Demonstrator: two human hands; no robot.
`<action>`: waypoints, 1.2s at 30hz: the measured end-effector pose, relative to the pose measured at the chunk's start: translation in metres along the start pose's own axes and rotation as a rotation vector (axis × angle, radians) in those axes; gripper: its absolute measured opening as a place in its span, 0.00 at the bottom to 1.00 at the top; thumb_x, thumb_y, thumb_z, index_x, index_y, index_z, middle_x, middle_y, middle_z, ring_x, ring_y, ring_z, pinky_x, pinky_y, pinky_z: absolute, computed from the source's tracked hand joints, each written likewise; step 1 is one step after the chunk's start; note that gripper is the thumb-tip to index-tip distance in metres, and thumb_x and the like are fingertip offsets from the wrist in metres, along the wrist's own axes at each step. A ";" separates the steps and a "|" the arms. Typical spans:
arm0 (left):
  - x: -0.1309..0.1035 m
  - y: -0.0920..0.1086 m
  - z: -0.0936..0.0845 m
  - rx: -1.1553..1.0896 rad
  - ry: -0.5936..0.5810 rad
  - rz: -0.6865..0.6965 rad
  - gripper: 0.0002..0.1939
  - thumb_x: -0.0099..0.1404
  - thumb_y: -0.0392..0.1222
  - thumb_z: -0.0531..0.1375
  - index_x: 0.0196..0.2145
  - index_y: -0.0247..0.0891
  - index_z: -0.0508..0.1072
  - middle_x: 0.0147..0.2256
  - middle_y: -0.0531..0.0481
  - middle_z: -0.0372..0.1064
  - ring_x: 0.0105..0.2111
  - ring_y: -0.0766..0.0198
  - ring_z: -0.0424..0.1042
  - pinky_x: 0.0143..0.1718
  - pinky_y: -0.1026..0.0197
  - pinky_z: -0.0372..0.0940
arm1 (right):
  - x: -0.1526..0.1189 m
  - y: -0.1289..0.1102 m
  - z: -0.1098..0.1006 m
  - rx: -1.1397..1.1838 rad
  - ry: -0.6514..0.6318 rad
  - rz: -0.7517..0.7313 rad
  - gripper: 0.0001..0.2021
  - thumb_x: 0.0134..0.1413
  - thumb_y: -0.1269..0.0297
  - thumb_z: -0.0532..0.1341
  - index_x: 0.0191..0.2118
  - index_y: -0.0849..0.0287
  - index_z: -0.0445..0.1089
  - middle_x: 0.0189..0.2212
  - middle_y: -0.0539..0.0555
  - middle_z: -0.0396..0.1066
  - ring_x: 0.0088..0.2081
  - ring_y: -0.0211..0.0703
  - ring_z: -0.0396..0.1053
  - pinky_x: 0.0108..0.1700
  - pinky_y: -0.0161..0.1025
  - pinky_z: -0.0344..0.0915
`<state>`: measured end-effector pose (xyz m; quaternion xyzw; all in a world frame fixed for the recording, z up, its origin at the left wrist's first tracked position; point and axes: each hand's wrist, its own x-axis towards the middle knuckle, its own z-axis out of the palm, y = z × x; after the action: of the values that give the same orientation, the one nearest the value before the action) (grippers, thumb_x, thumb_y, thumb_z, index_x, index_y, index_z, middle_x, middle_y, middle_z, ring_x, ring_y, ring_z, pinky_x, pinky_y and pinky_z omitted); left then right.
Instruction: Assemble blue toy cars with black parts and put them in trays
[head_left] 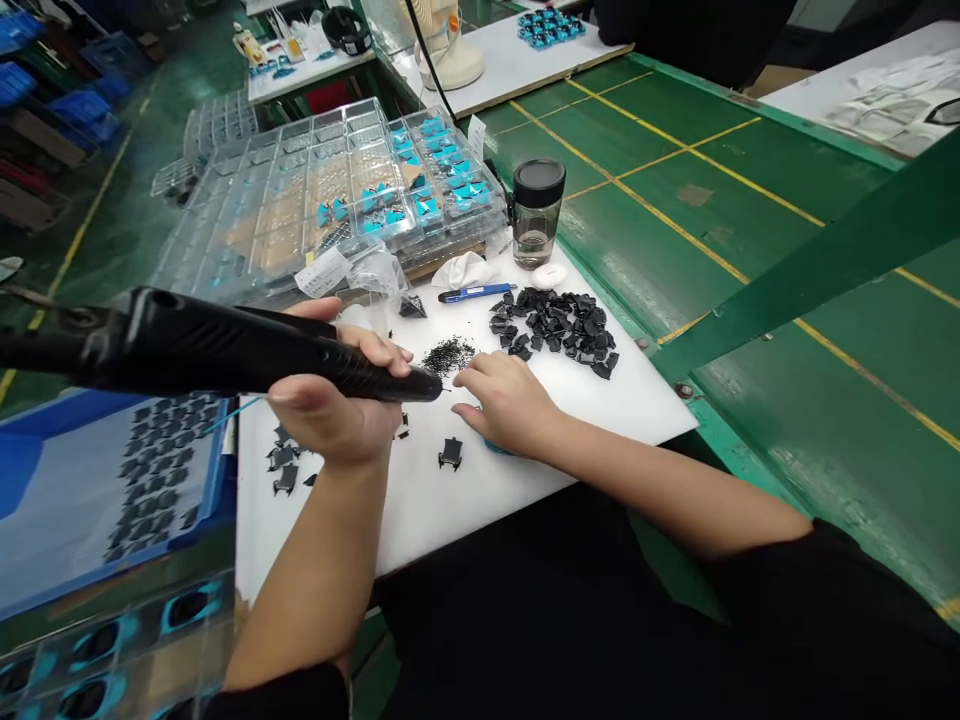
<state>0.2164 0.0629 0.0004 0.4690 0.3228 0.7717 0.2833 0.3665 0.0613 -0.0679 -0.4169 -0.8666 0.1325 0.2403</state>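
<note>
A long black power screwdriver [247, 345] lies across my left hand [341, 400], whose fingers wrap round it. Its tip points right, near a pile of tiny black screws [448, 355]. My right hand [510, 405] is beside that pile, thumb and fingertips close together at the tool's tip; whatever they hold is too small to make out. Under the right palm a bit of a blue piece [496, 447] shows. A single black plastic part [451, 453] lies on the white board [420, 510] in front of me. More black parts [285, 470] lie at the board's left.
A heap of black parts [562, 325], a blue cutter [476, 292] and a lidded cup [536, 215] stand at the back right. Stacked clear trays [330, 180] rise behind. A blue bin [45, 430] of black parts is at left; a green post [825, 230] slants at right.
</note>
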 end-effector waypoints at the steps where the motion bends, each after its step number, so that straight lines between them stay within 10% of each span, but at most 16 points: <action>1: -0.001 0.002 0.000 -0.019 -0.002 -0.002 0.34 0.51 0.75 0.63 0.40 0.41 0.74 0.20 0.57 0.64 0.16 0.66 0.64 0.21 0.61 0.65 | 0.008 0.000 0.000 -0.006 -0.032 -0.025 0.07 0.58 0.65 0.67 0.40 0.62 0.75 0.38 0.58 0.73 0.41 0.52 0.66 0.42 0.45 0.59; 36: 0.002 0.035 -0.004 -0.208 -0.141 -0.084 0.33 0.54 0.72 0.63 0.43 0.40 0.74 0.21 0.55 0.67 0.17 0.66 0.66 0.19 0.62 0.64 | 0.009 0.010 -0.004 0.240 0.132 -0.348 0.06 0.60 0.67 0.65 0.33 0.57 0.67 0.33 0.56 0.72 0.36 0.48 0.69 0.39 0.44 0.67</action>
<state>0.2074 0.0415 0.0263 0.4761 0.2400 0.7536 0.3846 0.3700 0.0745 -0.0656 -0.2371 -0.8859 0.1636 0.3636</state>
